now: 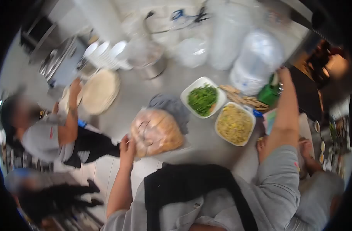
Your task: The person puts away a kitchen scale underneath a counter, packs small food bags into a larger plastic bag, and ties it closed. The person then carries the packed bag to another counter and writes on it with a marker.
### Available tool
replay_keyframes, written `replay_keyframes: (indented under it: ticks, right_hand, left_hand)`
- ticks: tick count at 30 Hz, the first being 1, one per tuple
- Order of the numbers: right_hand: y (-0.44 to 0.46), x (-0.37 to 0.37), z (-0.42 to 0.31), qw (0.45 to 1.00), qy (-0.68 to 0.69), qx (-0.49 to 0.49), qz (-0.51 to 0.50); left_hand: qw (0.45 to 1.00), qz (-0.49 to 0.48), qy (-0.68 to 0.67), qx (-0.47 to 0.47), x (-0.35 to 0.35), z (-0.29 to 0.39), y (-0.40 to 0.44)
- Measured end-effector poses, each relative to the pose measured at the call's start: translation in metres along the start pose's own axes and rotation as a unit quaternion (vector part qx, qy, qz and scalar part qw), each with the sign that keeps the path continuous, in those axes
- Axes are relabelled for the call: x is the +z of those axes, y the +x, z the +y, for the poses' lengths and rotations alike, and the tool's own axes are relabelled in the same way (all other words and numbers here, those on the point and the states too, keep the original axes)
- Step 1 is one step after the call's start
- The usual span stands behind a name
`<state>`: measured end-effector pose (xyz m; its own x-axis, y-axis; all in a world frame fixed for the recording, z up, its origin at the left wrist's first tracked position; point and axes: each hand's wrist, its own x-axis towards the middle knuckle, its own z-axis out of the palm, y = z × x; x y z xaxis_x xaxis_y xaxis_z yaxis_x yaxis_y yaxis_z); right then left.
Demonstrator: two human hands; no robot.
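Note:
My left hand (127,148) is at the left edge of a clear plastic bag (156,132) of orange-brown food at the table's front edge, its fingers closed on the bag's edge. My right arm stretches out to the far right, where my right hand (285,74) is beside a tall stack of clear plastic lids or containers (259,54); its fingers are blurred and partly hidden. Below that hand lies a green object (268,94). A white bowl of green leaves (203,99) and a white bowl of yellowish chopped food (235,124) stand between my hands.
A co-worker (48,134) at the left handles flat round breads (101,91). Another person stands at lower left, and someone's hands (306,148) show at right. A metal pot (152,67), white cups (102,54), a grey cloth (170,109) and wooden clips or sticks (253,102) are on the table.

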<state>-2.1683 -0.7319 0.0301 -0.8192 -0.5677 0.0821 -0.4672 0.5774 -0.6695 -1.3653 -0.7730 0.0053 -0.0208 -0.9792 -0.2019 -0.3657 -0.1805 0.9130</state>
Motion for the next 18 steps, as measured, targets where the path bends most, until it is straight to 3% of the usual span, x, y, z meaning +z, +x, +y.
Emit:
replay_keyframes:
  ticks: [1, 2, 4, 5, 6, 7, 8, 9, 10, 12, 13, 14, 15, 16, 18]
  right_hand:
    - [0.013, 0.007, 0.011, 0.998, 0.031, 0.046, -0.041]
    - [0.0, 0.0, -0.004, 0.991, 0.073, 0.098, -0.048]
    - [-0.003, -0.026, -0.007, 0.968, 0.207, 0.092, -0.11]
    - [0.034, -0.053, 0.002, 0.99, -0.134, 0.053, 0.003]
    - [0.016, -0.076, -0.02, 0.938, -0.225, 0.017, 0.261]
    - [-0.027, -0.096, -0.056, 0.924, -0.105, -0.034, 0.365]
    - [-0.063, -0.109, -0.088, 0.914, 0.14, -0.155, 0.348]
    - [-0.136, -0.099, -0.15, 0.87, 0.325, -0.183, 0.322]
    - [-0.218, -0.075, -0.213, 0.84, 0.419, -0.222, 0.263]
    - [-0.321, -0.005, -0.256, 0.882, 0.37, -0.29, 0.033]
    - [-0.371, 0.041, -0.268, 0.861, 0.423, -0.248, -0.135]
    - [-0.401, 0.079, -0.272, 0.869, 0.295, -0.312, -0.247]
    - [-0.422, 0.133, -0.264, 0.898, 0.28, -0.217, -0.26]
    - [-0.437, 0.156, -0.257, 0.862, 0.348, -0.062, -0.363]
    - [-0.442, 0.244, -0.201, 0.824, 0.424, -0.022, -0.376]
  left_hand:
    - [0.996, -0.071, -0.052, -0.018, -0.001, -0.008, 0.005]
    - [0.995, -0.077, -0.065, -0.022, 0.003, -0.009, 0.006]
    - [0.987, -0.115, -0.087, -0.065, 0.006, 0.003, 0.01]
    - [0.988, -0.108, -0.089, -0.068, 0.003, 0.003, 0.016]
    - [0.98, -0.161, -0.089, -0.075, 0.0, 0.002, 0.024]
    - [0.969, -0.215, -0.09, -0.081, -0.003, 0.003, 0.03]
    - [0.969, -0.214, -0.092, -0.081, -0.005, 0.01, 0.032]
    - [0.962, -0.236, -0.085, -0.104, -0.007, 0.021, 0.029]
    - [0.954, -0.259, -0.077, -0.126, -0.008, 0.029, 0.028]
    - [0.953, -0.266, -0.076, -0.123, -0.01, 0.031, 0.027]
    - [0.952, -0.268, -0.076, -0.123, -0.01, 0.031, 0.025]
    - [0.952, -0.272, -0.077, -0.119, -0.01, 0.027, 0.026]
    - [0.951, -0.271, -0.091, -0.117, -0.01, 0.021, 0.026]
    - [0.95, -0.268, -0.106, -0.117, -0.011, 0.016, 0.025]
    - [0.947, -0.274, -0.124, -0.115, -0.011, 0.014, 0.025]
